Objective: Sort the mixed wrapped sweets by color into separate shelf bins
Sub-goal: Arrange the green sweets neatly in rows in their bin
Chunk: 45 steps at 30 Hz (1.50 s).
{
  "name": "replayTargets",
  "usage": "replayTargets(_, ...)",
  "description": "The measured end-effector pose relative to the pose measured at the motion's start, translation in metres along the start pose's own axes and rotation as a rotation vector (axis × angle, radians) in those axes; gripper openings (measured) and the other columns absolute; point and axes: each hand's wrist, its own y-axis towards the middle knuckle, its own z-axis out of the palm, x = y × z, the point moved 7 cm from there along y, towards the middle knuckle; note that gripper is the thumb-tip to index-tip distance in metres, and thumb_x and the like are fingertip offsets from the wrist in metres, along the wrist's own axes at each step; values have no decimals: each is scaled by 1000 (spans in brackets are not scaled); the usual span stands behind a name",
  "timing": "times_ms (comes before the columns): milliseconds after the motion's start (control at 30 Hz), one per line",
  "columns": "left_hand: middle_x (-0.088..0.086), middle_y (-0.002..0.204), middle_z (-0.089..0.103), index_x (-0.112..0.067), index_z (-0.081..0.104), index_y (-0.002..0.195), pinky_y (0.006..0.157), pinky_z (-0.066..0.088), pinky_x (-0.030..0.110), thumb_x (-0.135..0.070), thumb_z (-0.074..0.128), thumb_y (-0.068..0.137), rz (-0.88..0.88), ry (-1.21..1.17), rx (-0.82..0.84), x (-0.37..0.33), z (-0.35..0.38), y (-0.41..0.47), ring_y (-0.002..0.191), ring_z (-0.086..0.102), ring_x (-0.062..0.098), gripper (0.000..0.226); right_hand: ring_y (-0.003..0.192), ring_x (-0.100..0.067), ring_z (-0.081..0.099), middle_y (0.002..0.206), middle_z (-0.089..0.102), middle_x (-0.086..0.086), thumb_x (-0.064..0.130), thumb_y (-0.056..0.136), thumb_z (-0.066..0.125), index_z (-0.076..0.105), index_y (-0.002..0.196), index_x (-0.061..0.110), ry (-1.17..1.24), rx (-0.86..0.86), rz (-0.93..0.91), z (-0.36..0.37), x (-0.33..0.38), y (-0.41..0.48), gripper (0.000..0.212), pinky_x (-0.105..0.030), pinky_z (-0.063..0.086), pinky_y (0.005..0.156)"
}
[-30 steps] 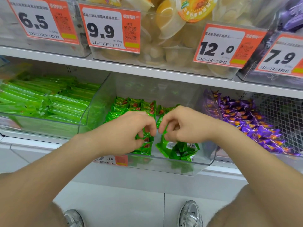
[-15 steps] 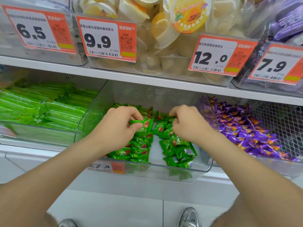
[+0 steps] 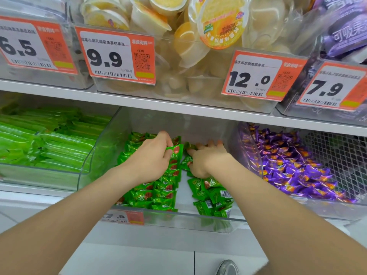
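Observation:
A clear middle bin (image 3: 178,220) on the lower shelf holds several small green wrapped sweets (image 3: 158,195) in two rows. My left hand (image 3: 151,157) is inside the bin over the left row and pinches a green sweet (image 3: 175,150) between thumb and fingers. My right hand (image 3: 206,157) reaches deep into the bin over the right row of green sweets (image 3: 212,195), fingers spread toward sweets at the back; its thumb lies on a green sweet. Whether it holds one is hidden.
A bin of long green packets (image 3: 49,139) stands to the left, a bin of purple wrapped sweets (image 3: 294,163) to the right. The upper shelf edge (image 3: 178,105) overhangs the bins, with jelly cups (image 3: 198,36) and price tags above. A shoe (image 3: 228,267) shows below.
Both hands have moved from the front of the middle bin toward its back, and the view has come closer to the shelf. My left hand still pinches a green sweet.

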Motion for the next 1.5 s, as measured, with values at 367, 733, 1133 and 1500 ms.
replayTargets(367, 2, 78, 58, -15, 44, 120, 49, 31, 31, -18, 44, 110, -14, 46, 31, 13, 12, 5, 57, 52, 14, 11, 141, -36, 38, 149, 49, -8, 43, 96, 59, 47, 149, 21, 54, 7, -5, -13, 2, 1, 59, -56, 24, 114)
replayTargets(733, 2, 75, 57, -14, 48, 121, 45, 31, 28, -19, 47, 108, -18, 31, 5, 17, 10, 10, 52, 51, 14, 13, 85, -22, 68, 89, 69, 2, 22, 73, 83, 76, 103, 23, 274, -8, -161, -41, -14, -39, 31, -30, 58, 76)
replayTargets(1133, -15, 102, 64, -27, 66, 109, 83, 45, 27, -27, 67, 100, 85, 27, -58, -7, 7, 2, 89, 57, 2, 9, 124, -20, 55, 139, 58, -1, 30, 94, 63, 56, 148, 23, 191, 373, -373, -22, -3, -117, 55, -34, 49, 102)
replayTargets(1500, -19, 93, 63, -29, 65, 108, 70, 54, 34, -28, 63, 102, 90, 9, -104, -8, 9, 4, 62, 63, 7, 7, 82, -39, 61, 72, 56, -10, 26, 95, 49, 58, 76, 13, 424, -295, -164, -20, -22, -90, 25, -42, 55, 76)
